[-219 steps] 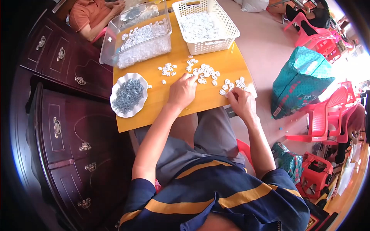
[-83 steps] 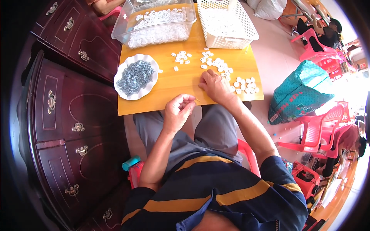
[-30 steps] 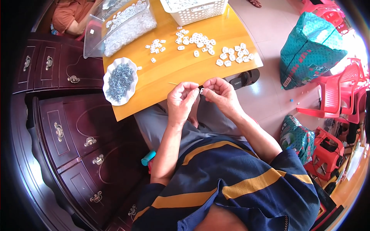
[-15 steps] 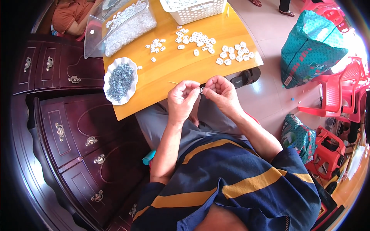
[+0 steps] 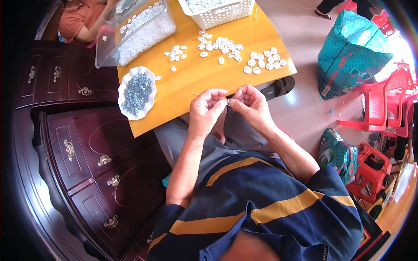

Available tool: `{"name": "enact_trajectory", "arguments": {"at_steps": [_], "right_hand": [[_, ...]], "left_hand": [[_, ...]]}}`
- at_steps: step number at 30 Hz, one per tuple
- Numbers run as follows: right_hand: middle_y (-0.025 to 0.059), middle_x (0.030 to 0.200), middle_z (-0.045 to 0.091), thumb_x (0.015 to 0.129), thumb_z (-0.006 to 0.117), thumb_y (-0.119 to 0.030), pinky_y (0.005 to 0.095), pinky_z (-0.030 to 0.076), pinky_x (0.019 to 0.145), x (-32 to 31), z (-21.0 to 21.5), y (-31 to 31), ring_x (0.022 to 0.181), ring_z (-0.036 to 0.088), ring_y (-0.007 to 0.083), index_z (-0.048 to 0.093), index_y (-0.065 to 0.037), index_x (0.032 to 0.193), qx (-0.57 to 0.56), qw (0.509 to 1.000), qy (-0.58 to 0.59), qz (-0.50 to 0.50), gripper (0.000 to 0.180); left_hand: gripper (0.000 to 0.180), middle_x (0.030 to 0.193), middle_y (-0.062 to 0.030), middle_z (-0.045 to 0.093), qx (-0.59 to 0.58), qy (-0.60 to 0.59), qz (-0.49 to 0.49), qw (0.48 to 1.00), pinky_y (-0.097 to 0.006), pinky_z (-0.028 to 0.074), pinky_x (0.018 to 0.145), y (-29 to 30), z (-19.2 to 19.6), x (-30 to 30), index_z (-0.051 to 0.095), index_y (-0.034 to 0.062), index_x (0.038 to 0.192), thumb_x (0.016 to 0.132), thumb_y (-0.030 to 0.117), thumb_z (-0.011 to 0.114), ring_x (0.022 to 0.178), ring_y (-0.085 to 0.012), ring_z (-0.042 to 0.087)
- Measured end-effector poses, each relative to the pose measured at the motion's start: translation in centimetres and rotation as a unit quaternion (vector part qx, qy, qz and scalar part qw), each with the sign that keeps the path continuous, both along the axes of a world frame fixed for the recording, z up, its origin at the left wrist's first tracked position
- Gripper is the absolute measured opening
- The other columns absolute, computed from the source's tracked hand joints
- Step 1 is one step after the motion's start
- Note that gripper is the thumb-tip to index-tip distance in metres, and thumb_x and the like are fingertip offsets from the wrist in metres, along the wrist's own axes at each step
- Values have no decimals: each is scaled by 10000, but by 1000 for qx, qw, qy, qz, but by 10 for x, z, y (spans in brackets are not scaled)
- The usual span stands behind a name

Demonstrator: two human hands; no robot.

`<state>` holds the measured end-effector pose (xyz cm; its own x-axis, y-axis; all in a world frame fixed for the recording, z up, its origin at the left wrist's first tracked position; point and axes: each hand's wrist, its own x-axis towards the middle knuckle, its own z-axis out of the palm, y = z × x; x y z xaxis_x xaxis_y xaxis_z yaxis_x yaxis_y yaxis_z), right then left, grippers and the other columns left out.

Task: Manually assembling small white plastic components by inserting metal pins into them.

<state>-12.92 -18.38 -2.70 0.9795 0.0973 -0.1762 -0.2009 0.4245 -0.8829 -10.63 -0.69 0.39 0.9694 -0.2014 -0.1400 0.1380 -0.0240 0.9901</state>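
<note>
A wooden table bears a scalloped white plate of grey metal bits on its left. At its near edge, the left hand and right hand pinch a small white piece between them; likely light, stiff and slippery, best taken by its rim.

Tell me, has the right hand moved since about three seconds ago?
Yes. Judged against the table, the right hand has drawn back toward the body, from over the tabletop to its near edge.
</note>
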Motion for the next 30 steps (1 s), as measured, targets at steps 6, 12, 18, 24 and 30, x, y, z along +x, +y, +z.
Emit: {"name": "enact_trajectory", "arguments": {"at_steps": [6, 12, 18, 24, 30], "right_hand": [[-18, 902, 639, 967, 684, 12, 194, 499, 745, 7, 13, -7, 805, 595, 40, 571, -61, 1018, 27, 999, -11, -40, 143], [-20, 890, 628, 957, 696, 1, 200, 488, 734, 9, 16, -11, 791, 583, 46, 561, -71, 1008, 51, 996, 15, -74, 161], [-20, 890, 637, 960, 693, -7, 198, 486, 722, 11, 14, -15, 785, 585, 47, 568, -71, 1012, 45, 995, 25, -83, 150], [-24, 875, 639, 966, 690, -18, 195, 480, 700, 11, 12, -15, 762, 581, 44, 574, -66, 1017, 49, 995, 30, -80, 136], [-21, 870, 639, 968, 687, -22, 197, 473, 687, 11, 12, -15, 754, 577, 45, 576, -65, 1012, 44, 995, 31, -79, 128]], "left_hand": [[233, 939, -10, 693, -27, -1, 18, 999, -222, 543, 704, 2, 15, 25, 686, -15, 1188, 958, 22, 701, 783, -57, 641], [225, 852, -85, 700, 226, -210, 41, 950, -299, 535, 614, -12, 7, 74, 723, 2, 1122, 900, 43, 722, 640, -144, 658], [227, 882, -100, 694, 360, -294, 9, 885, -395, 551, 705, -23, 0, 105, 740, 74, 1109, 887, 120, 732, 767, -280, 690], [173, 871, -91, 682, 395, -289, -8, 872, -416, 546, 713, -29, -3, 110, 725, 84, 1055, 891, 138, 733, 795, -292, 689], [143, 889, -89, 712, 361, -278, -13, 890, -370, 549, 691, -26, -7, 101, 693, 27, 1018, 902, 101, 734, 751, -235, 701]]}}
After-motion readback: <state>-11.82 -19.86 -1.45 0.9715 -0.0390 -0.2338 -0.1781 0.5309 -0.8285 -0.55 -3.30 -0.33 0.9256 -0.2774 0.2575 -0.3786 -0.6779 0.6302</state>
